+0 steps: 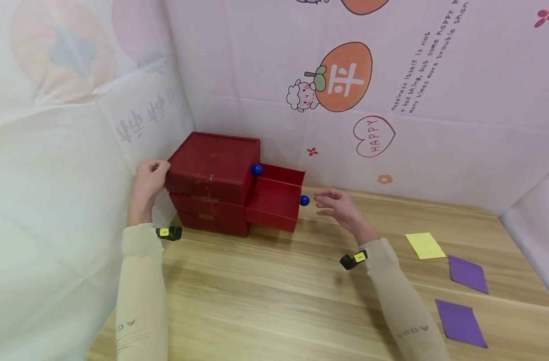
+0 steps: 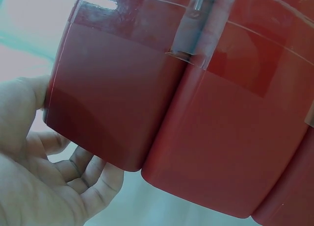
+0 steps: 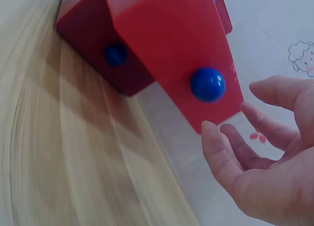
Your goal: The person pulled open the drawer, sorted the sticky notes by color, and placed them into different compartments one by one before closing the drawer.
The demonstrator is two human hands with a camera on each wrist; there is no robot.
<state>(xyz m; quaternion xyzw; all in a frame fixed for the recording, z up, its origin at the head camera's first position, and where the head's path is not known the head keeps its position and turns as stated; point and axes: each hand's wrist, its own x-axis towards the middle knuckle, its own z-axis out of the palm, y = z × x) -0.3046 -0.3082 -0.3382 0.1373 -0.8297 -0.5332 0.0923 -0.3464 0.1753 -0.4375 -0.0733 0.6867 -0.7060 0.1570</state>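
Red drawer unit (image 1: 213, 158) at far left on the table (image 1: 256, 286), middle drawer (image 1: 274, 198) open to the right.
The left hand (image 1: 149, 181) grips its left edge, fingers curled round it; the right hand (image 1: 345, 211), fingers apart, hovers just right of the drawer's blue knob (image 1: 304, 200).

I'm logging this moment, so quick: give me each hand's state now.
Left hand: holding the red drawer unit by its edge.
Right hand: open, holding nothing, near the blue knob on the pulled-out drawer.
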